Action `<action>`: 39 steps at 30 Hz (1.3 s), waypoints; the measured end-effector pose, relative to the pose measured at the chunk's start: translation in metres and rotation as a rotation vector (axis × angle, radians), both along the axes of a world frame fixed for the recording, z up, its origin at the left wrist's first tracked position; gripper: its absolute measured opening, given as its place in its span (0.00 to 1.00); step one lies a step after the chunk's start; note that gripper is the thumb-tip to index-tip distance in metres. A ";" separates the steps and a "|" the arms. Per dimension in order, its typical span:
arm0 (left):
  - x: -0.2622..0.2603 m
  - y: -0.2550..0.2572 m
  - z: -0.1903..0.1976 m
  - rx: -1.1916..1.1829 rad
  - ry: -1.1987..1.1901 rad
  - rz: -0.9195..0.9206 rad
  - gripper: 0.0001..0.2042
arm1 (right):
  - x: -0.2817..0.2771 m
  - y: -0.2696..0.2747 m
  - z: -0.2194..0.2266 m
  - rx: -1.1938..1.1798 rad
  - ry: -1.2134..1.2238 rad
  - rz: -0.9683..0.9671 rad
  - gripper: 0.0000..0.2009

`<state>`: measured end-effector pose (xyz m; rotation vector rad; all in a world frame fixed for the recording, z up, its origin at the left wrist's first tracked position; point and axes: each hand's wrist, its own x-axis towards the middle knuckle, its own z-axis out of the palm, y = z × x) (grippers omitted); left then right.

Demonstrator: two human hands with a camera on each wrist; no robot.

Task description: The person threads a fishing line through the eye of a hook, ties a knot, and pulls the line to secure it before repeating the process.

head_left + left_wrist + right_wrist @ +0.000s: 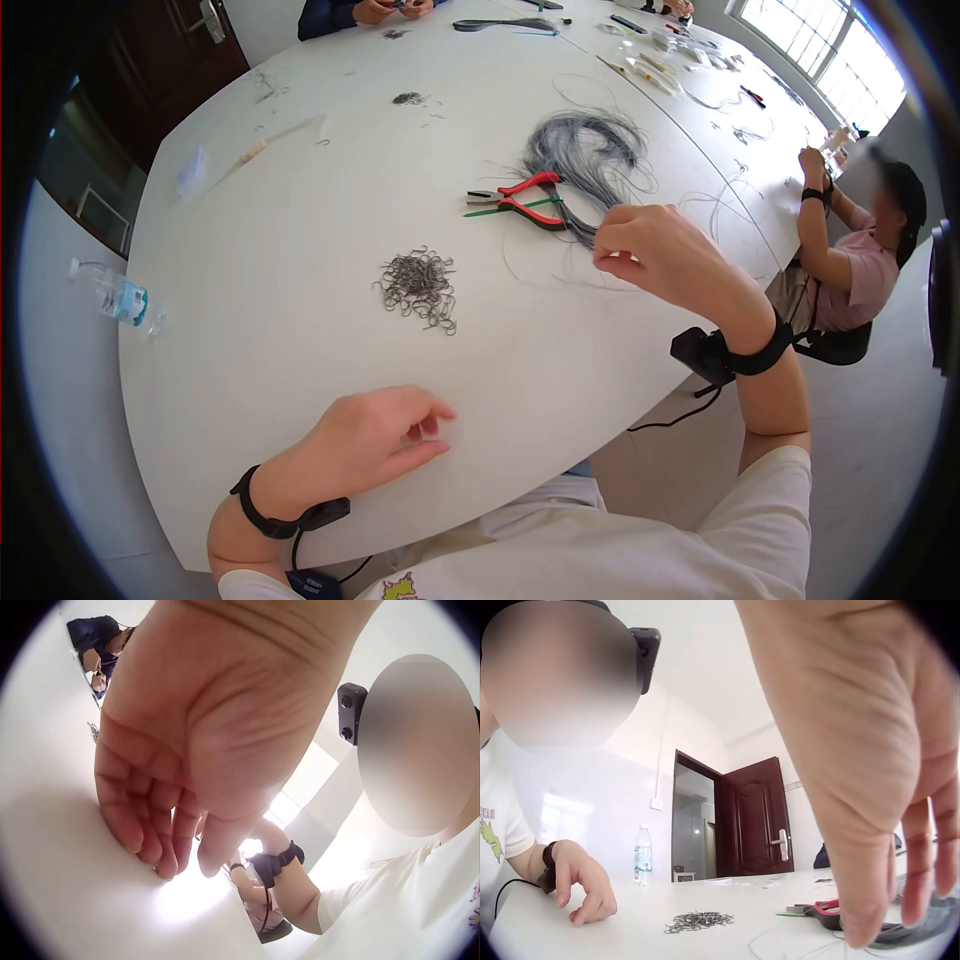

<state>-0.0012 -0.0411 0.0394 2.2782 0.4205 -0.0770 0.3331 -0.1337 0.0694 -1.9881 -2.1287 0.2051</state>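
My right hand [665,250] is at the near end of a bundle of thin grey line [585,150], its fingertips right at the strands. In the right wrist view its fingers [916,862] point down, with the thumb apart from them. Pliers with red and black handles [540,183] lie across the bundle, beside a green tie [485,212]. To their left is a heap of small metal hooks [418,288]. My left hand [375,440] rests low over the near part of the table, fingers loosely bent, holding nothing.
On the white table [300,240], a smaller hook heap [408,99] lies farther off. A water bottle [118,297] is at the left edge. A seated person [860,240] works at the right, and another person's hands [390,10] show at the far side.
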 end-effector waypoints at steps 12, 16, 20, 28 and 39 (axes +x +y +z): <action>0.005 0.000 0.022 -0.811 -0.454 0.354 0.14 | -0.121 0.046 0.038 0.460 0.239 0.535 0.04; -0.042 0.010 0.025 -0.583 -0.461 0.595 0.11 | -0.108 0.045 0.032 0.366 0.400 0.559 0.03; -0.102 0.025 0.024 -0.251 -0.485 0.744 0.12 | -0.091 0.050 0.020 0.121 0.547 0.452 0.03; -0.156 0.029 0.043 0.197 -0.244 1.059 0.03 | -0.081 0.070 -0.011 -0.176 0.587 0.460 0.04; -0.241 0.055 0.035 0.524 0.062 1.269 0.03 | -0.072 0.084 -0.024 -0.511 0.658 0.284 0.08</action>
